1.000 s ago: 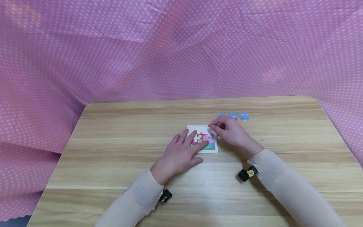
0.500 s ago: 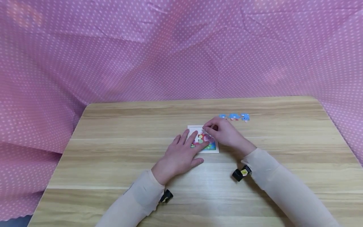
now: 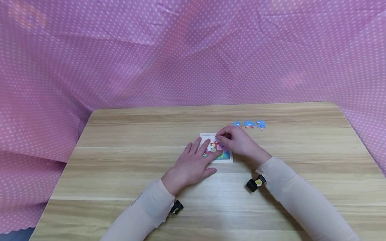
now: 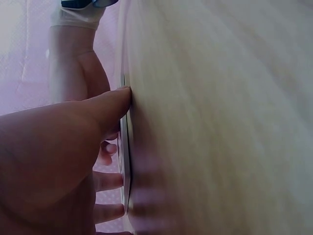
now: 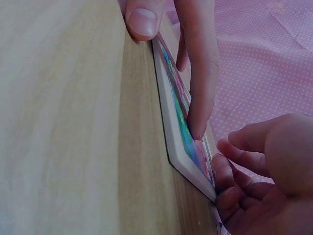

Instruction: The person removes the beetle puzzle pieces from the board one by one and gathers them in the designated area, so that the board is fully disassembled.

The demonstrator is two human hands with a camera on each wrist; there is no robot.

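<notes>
Nearest the person, both arms are in beige sleeves, each with a little black device at the wrist, and they reach in over a wood-grain counter. The left hand lies flat, fingers spread and relaxed, grasping nothing; a few tips rest on the puzzle tray while the thumb sits on the wood just outside it. The tray's a shallow white-rimmed thing, with fitted pieces in its near and right parts: green and blue along the bottom, then red and a pink pig face. White base shows toward the far left. The right hand has curled fingers at the tray's far side, can't tell if they're pinching anything. Past that, loose blue pieces sit in a row, then pink dotted cloth.
</notes>
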